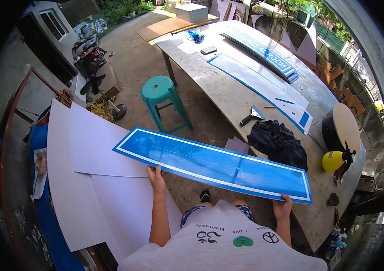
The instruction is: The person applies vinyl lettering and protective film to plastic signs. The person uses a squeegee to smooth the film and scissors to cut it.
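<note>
A long blue panel [210, 163] with a white border line is held out level in front of my body. My left hand [157, 178] grips its near edge toward the left end, thumb on top. Near the right end, my right hand [282, 205] has hold of the same edge, the fingers partly hidden beneath. The panel's left end lies over white sheets [106, 140], and its right end reaches over the table [318, 221], beside a dark cloth [278, 142].
The table also holds a squeegee [252, 115], a phone [208, 50], a white blue-edged sheet [259, 86], stacked sign panels [259, 52] and a yellow spray bottle [332, 161]. A green stool [158, 88] stands beyond the blue panel.
</note>
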